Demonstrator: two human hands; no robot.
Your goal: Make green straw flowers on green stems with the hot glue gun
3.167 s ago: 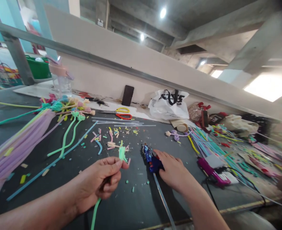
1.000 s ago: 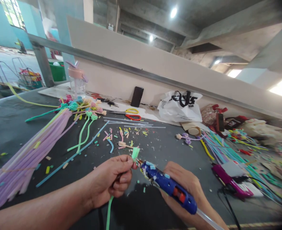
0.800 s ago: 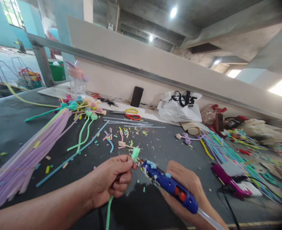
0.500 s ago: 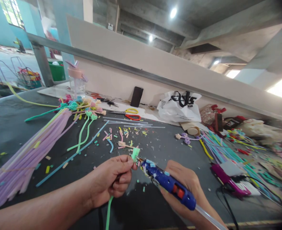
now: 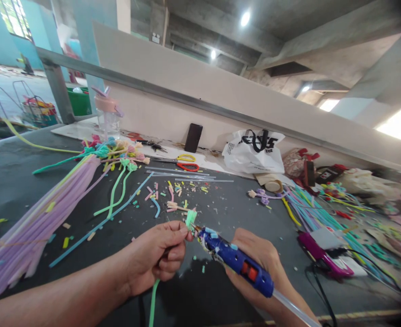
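Note:
My left hand point(image 5: 168, 254) pinches a green pipe cleaner point(image 5: 154, 299) between thumb and fingers. Its stem hangs down below the palm, and a bunched green tip point(image 5: 191, 217) sticks up above the fingertips. Wrapped in my right hand point(image 5: 258, 254) is a blue hot glue gun point(image 5: 236, 259), with foam-like bits stuck on its barrel. A clear glue stick point(image 5: 294, 309) juts from its back end. The gun's nozzle touches or nearly touches the base of the green tip; which of the two I cannot tell.
Purple pipe cleaners point(image 5: 51, 218) lie bundled at left. Beyond my hands are cut scraps, clear glue sticks point(image 5: 187, 175), scissors point(image 5: 187, 166), a phone point(image 5: 193, 137) and a white bag point(image 5: 251, 154). A magenta device point(image 5: 325, 259) with black cables sits at right, near more pipe cleaners.
Both hands hold almost the same pose, with the glue gun's nozzle still at the green tip. The whole view has shifted very slightly.

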